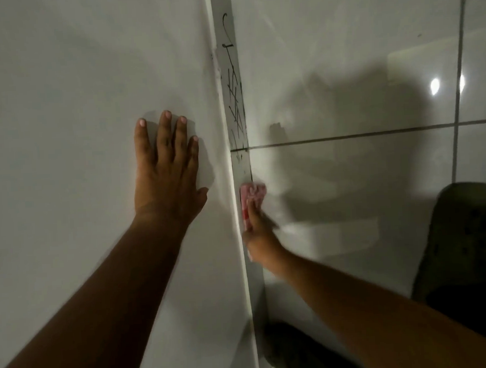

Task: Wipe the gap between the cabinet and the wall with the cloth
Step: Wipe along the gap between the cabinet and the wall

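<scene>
Left hand open, fingers spread flat against smooth white cabinet side. Right hand closed around crumpled pink cloth, pressing it into narrow vertical gap beside glossy tiled wall with dark grout lines.

The right hand is motion-blurred; the cabinet edge hides its fingers.

Left hand is flat, palm down, fingers spread and pointing away, arm stretched out straight. Right hand reaches farther in, fingers pinched shut around something, a bit blurry.
</scene>
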